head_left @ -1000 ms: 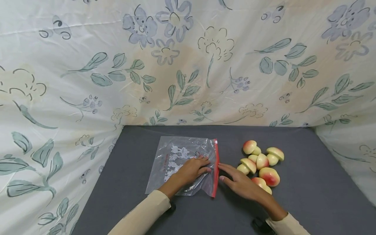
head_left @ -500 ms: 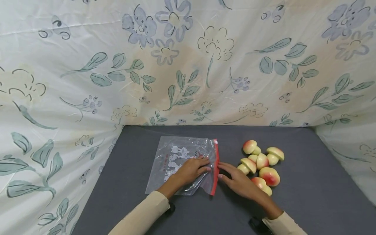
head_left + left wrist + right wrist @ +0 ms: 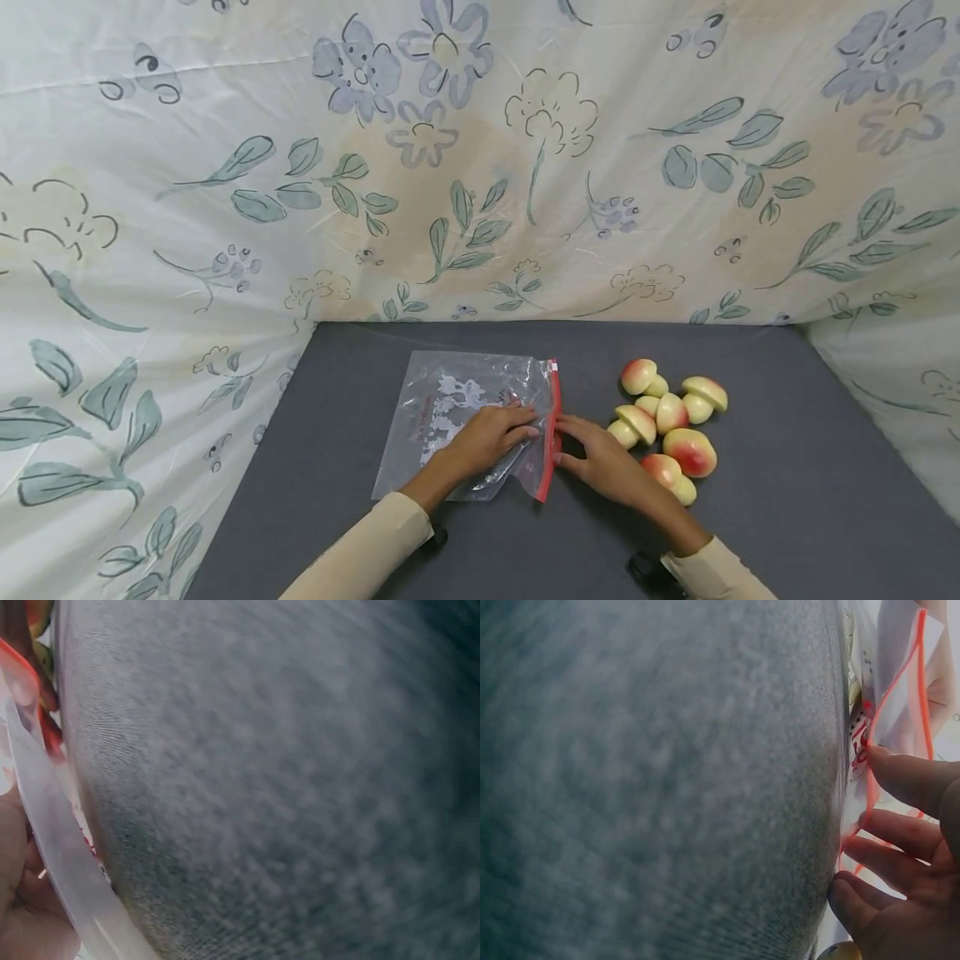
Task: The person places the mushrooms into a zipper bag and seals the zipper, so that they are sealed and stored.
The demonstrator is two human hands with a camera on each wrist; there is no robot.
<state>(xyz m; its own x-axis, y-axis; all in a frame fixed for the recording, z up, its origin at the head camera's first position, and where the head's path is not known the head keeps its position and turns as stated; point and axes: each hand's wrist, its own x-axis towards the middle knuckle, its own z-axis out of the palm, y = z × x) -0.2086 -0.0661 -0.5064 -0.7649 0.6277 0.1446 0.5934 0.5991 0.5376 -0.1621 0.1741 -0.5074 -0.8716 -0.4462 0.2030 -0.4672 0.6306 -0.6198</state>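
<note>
A clear plastic zip bag (image 3: 420, 417) with white and red print lies flat on the dark table, its red zip edge (image 3: 553, 417) facing right. My left hand (image 3: 480, 437) rests on the bag near that edge, fingers stretched toward it. My right hand (image 3: 607, 462) is at the red edge from the right, its fingertips touching it. In the right wrist view the two red lips (image 3: 928, 712) of the bag stand apart, with the thumb (image 3: 907, 776) and bent fingers right at them, thumb and fingers separated. The left wrist view shows part of the left hand (image 3: 22, 892) behind clear plastic.
Several red-and-cream toy mushrooms (image 3: 671, 412) lie in a cluster to the right of the bag, close beside the right hand. Dark cloth covers the table (image 3: 810, 467). A flower-patterned curtain (image 3: 480, 167) hangs along the back and sides.
My right hand has shifted slightly left against the red zip edge, and its thumb has come in to the edge. The left hand stays on the bag.
</note>
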